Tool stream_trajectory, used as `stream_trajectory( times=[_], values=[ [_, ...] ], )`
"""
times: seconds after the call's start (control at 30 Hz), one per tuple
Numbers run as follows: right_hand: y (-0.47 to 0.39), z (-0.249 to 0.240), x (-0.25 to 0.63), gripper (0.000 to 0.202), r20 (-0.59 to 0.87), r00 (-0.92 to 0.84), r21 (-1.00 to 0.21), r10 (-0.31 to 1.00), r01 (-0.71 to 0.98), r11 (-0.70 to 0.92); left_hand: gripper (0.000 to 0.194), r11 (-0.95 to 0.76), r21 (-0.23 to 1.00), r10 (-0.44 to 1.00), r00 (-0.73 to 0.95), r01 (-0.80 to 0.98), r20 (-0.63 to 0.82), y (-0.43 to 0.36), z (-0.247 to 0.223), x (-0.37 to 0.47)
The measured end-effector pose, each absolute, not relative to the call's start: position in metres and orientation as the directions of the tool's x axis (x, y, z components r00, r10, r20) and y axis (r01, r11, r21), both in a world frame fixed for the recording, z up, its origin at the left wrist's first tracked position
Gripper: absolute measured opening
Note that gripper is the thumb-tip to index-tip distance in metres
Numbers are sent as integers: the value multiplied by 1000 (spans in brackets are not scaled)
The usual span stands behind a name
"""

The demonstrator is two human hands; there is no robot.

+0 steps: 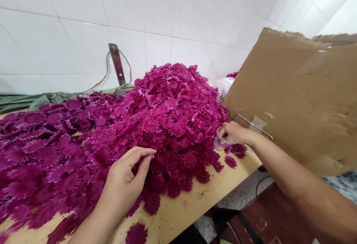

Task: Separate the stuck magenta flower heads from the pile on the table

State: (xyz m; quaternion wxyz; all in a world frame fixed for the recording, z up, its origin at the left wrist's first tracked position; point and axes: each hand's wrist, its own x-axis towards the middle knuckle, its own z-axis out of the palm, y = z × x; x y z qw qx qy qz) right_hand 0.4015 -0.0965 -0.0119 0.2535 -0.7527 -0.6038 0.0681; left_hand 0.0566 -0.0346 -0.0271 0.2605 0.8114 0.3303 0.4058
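Magenta cut flower pieces (173,110) lie heaped high on a pale yellow table (178,218). My left hand (131,169) is over the front of the heap, thumb and fingertips pinched together; whatever they hold, if anything, is too small to make out. At the heap's right edge stands a small clear plastic cup (219,142). The fingers of my right hand (232,132) reach into it, bent downward, and their tips are hidden inside.
A large brown cardboard sheet (301,99) leans at the right, with a thin metal wire handle (253,126) before it. Green cloth (50,98) and a metal bracket (117,64) are by the tiled wall. A dark red surface (279,214) sits below the table's right edge.
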Motion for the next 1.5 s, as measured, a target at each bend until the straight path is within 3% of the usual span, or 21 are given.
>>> stream_trajectory(
  times=[0.1,0.23,0.33,0.47,0.6,0.7,0.83,1.0,1.13,1.23,1.33,1.5],
  values=[
    [-95,-8,399,16,-12,184,-433,983,885,-171,15,-660,679,734,466,321,494,-35,-28,55],
    [-98,7,399,11,-104,169,-394,980,898,-197,15,-659,683,733,471,315,490,-37,-27,51],
    [-104,27,403,9,-63,194,-356,979,912,-203,16,-641,707,744,467,298,478,-37,-26,50],
    [-112,52,383,6,180,280,-281,943,933,-224,24,-573,776,782,460,264,420,-40,-22,56],
    [-106,50,307,18,276,188,-440,942,897,-50,26,-464,866,809,487,186,328,-50,-17,66],
    [-95,33,241,14,323,30,-529,946,835,154,23,-426,887,819,492,176,296,-57,-17,71],
    [-82,17,188,16,350,-68,-623,934,728,287,30,-372,908,877,393,192,276,-56,-18,62],
    [-74,13,177,29,287,-97,-718,953,637,281,34,-234,972,885,422,37,197,-54,-16,42],
    [-71,3,174,38,57,-245,-979,968,177,102,40,-145,986,834,526,-79,165,-54,-11,35],
    [-70,-7,167,41,20,-239,-997,971,-82,1,41,-90,989,815,561,-120,143,-53,-9,31],
    [-72,-8,160,39,38,-190,-997,981,-68,26,44,-78,994,828,551,-73,105,-49,-9,27],
    [-71,2,160,22,106,-158,-979,982,155,130,45,-211,975,869,471,74,152,-44,-12,24]
  ],
)
